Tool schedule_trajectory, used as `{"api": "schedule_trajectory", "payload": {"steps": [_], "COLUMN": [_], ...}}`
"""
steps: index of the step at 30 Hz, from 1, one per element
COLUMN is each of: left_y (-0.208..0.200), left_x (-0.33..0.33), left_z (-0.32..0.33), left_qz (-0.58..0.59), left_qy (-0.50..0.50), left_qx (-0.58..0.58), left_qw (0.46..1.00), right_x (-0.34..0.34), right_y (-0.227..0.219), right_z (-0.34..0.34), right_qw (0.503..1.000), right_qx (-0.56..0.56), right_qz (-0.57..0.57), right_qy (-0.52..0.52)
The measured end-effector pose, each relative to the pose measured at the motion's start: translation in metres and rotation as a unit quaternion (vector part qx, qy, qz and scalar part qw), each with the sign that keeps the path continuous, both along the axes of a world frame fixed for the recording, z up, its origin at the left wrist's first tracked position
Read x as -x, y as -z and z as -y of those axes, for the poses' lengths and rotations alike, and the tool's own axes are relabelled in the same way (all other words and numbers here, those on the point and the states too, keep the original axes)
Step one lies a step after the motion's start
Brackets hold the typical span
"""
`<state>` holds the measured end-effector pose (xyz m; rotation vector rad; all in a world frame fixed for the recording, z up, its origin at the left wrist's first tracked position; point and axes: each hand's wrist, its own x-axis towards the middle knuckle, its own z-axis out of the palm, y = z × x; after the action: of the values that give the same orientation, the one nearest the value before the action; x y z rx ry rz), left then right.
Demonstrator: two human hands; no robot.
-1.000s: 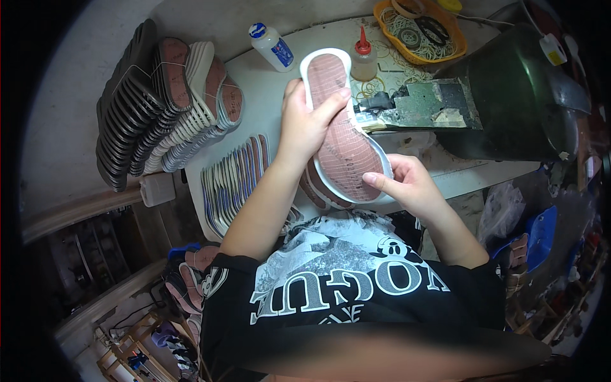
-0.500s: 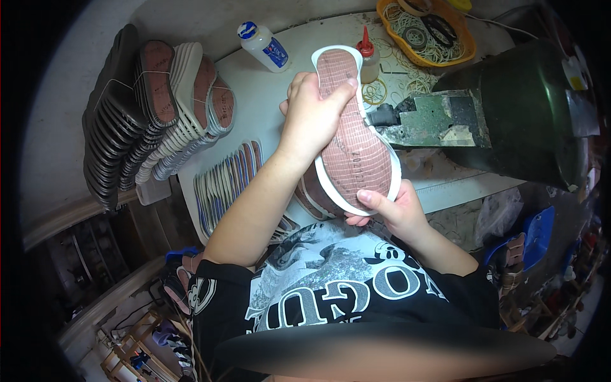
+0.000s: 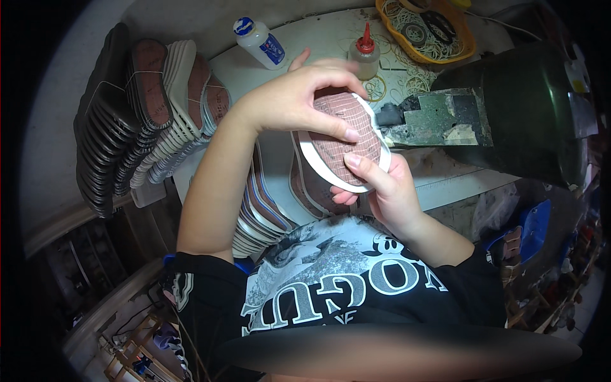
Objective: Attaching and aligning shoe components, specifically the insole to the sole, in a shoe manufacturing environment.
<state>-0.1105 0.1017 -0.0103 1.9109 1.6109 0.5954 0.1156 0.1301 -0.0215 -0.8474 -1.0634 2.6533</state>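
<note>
A white-rimmed shoe sole (image 3: 364,122) with a pinkish-brown, line-patterned insole face is held between my two hands over the table. My left hand (image 3: 305,95) arches over its far end, the thumb pressing on the patterned face. That far end is hidden behind the hand, and the sole looks bent or tipped away. At the near end, my right hand (image 3: 393,188) grips the rim, thumb on top and fingers underneath. Below the left wrist lie more brown-faced soles (image 3: 301,184) on the table.
Tied stacks of soles (image 3: 108,127) stand at the left, and a row of soles (image 3: 264,210) lies near my body. A white bottle (image 3: 262,46), a red-tipped glue bottle (image 3: 365,57) and an orange basket (image 3: 468,48) of bands sit behind. A dark green machine (image 3: 515,108) occupies the right.
My left hand has moved from beside the sole to over its far end, which no longer shows. The sole has come slightly nearer and left; the right hand still grips the near end.
</note>
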Motion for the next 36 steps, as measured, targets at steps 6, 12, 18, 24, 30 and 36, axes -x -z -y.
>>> {"api": "schedule_trajectory", "payload": {"steps": [6, 12, 18, 24, 30, 36], "left_y": [-0.025, -0.032, -0.016, -0.021, -0.016, -0.002], "left_x": [-0.002, -0.008, -0.017, -0.029, -0.033, -0.05], "left_z": [-0.004, 0.007, 0.03, 0.035, 0.04, 0.043], "left_qz": [-0.024, -0.069, 0.046, 0.058, 0.085, 0.191], "left_qy": [-0.008, -0.077, -0.214, -0.285, -0.338, -0.35], "left_qx": [0.119, 0.119, 0.126, 0.17, 0.205, 0.222], "left_qw": [0.993, 0.987, 0.968, 0.941, 0.915, 0.89], "right_x": [-0.005, -0.003, 0.003, 0.005, 0.012, -0.008], "right_y": [-0.005, -0.004, -0.001, 0.011, 0.009, 0.007], "right_z": [0.003, -0.004, -0.014, -0.028, -0.031, -0.011], "right_qw": [1.0, 0.999, 0.999, 0.995, 0.991, 0.972], "right_qx": [0.014, 0.024, 0.02, -0.088, -0.124, -0.199], "right_qz": [-0.009, -0.033, -0.032, -0.022, -0.041, 0.001], "right_qy": [0.022, 0.028, 0.007, -0.032, -0.023, -0.121]}}
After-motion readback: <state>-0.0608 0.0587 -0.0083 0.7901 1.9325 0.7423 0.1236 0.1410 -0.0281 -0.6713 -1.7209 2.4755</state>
